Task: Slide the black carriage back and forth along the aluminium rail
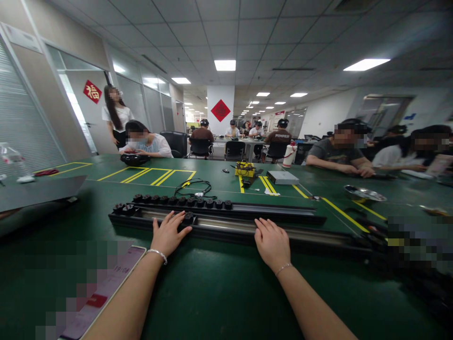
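Across the green table lies a long black rail (226,224) with a shiny metal channel. My left hand (169,233) rests on its near edge with fingers spread. Beside my left fingertips, a small black block (188,217) sits in the channel. Two similar black blocks (123,208) are at the rail's left end. Farther right, my right hand (272,241) lies over the rail, palm down, fingers stretched out and close together. Just behind runs a second black rail (276,210), with a row of black blocks (182,201) along its left part. Neither hand grips anything I can see.
A phone (118,278) lies by my left forearm. Behind the rails are a black cable (194,186), a yellow object (245,169), a grey box (282,177) and a metal bowl (364,193). Dark, partly blurred items lie at the right. Several people sit around.
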Available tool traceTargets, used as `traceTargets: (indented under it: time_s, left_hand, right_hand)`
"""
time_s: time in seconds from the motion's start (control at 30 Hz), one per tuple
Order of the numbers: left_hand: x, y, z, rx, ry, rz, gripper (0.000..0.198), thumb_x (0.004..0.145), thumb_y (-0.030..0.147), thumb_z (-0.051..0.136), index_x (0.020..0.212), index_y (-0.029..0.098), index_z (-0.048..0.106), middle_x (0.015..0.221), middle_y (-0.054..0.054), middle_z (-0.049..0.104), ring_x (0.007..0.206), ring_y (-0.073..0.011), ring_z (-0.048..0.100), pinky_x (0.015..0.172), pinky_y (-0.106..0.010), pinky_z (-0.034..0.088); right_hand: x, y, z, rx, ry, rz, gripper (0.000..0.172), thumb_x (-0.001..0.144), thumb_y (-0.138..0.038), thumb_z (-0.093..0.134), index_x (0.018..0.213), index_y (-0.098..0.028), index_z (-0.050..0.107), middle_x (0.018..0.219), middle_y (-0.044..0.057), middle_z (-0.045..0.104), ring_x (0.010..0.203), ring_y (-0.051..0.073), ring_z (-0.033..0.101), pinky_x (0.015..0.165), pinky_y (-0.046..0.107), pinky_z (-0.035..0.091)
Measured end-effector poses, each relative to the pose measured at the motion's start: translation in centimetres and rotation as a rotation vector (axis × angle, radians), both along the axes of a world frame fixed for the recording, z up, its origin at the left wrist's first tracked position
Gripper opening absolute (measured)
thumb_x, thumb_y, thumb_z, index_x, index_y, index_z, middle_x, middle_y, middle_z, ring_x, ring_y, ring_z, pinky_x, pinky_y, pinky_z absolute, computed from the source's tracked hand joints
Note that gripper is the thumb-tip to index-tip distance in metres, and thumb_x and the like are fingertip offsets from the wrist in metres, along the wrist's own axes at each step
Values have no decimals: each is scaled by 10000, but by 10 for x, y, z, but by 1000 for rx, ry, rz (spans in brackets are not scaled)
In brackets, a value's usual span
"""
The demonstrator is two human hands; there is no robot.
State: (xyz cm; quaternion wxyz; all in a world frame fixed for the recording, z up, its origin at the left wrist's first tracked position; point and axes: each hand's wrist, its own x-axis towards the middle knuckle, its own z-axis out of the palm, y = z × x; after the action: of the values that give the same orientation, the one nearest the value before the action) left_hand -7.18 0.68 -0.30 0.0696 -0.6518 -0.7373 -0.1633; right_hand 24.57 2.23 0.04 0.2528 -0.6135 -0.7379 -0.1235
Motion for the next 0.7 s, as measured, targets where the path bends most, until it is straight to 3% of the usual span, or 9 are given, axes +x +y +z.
traceTargets:
  time_s: [0.7]
  left_hand:
    - [8,-5,-1,33,90,-127,502,798,443,456,1275,292,416,1389,-2,400,1279,-234,330,1064,-539,93]
  right_hand:
    - [0,-1,1,-26,24,15,409,865,-289,309,1184,-234,558,1238,16,554,1178,195,431,942,360,272]
